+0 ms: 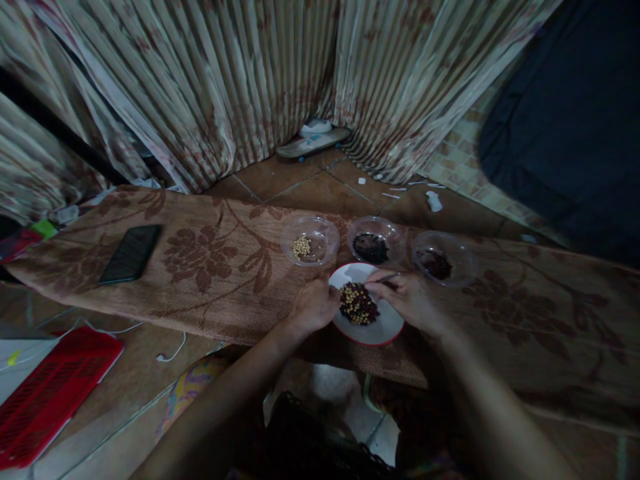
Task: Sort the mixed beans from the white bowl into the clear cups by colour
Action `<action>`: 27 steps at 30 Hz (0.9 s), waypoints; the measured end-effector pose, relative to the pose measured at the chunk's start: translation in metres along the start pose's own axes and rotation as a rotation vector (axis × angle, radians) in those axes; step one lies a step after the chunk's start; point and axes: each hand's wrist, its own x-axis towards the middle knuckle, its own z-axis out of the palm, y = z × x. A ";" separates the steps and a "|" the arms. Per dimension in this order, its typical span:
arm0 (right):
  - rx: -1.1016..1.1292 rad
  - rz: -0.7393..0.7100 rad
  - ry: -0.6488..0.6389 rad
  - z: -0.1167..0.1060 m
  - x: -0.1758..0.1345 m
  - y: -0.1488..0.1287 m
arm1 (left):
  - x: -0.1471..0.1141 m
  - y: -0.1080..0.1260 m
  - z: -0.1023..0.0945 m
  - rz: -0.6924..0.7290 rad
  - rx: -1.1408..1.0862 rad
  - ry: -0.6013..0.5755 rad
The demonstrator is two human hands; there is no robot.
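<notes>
A white plate with a red rim (387, 327) holds a mixed heap of pale yellow beans and dark red and black grains (359, 305). My left hand (316, 305) is closed on the plate's left edge. Over its upper right part, my right hand (407, 299) pinches a thin metal tool (384, 278), whose tip is too dim to make out. Just beyond stand three clear plastic bowls: the left bowl (323, 248) has pale beans, the middle bowl (390, 232) black grains, and the right bowl (463, 260) dark red ones.
A brown flowered cloth (240, 293) covers the long narrow table. On its left lies a dark phone (131, 253). Beyond are striped curtains (250, 80) and a skateboard (315, 141) on the tiled floor. A red basket (60, 393) and white earphones (173, 353) are at lower left.
</notes>
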 end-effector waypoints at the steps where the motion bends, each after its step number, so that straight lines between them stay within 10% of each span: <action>1: -0.006 0.000 0.000 0.000 0.000 0.000 | 0.000 0.000 0.000 0.011 0.021 0.007; 27: 0.045 0.034 -0.048 -0.006 -0.003 0.003 | 0.001 -0.002 0.002 0.050 0.066 0.026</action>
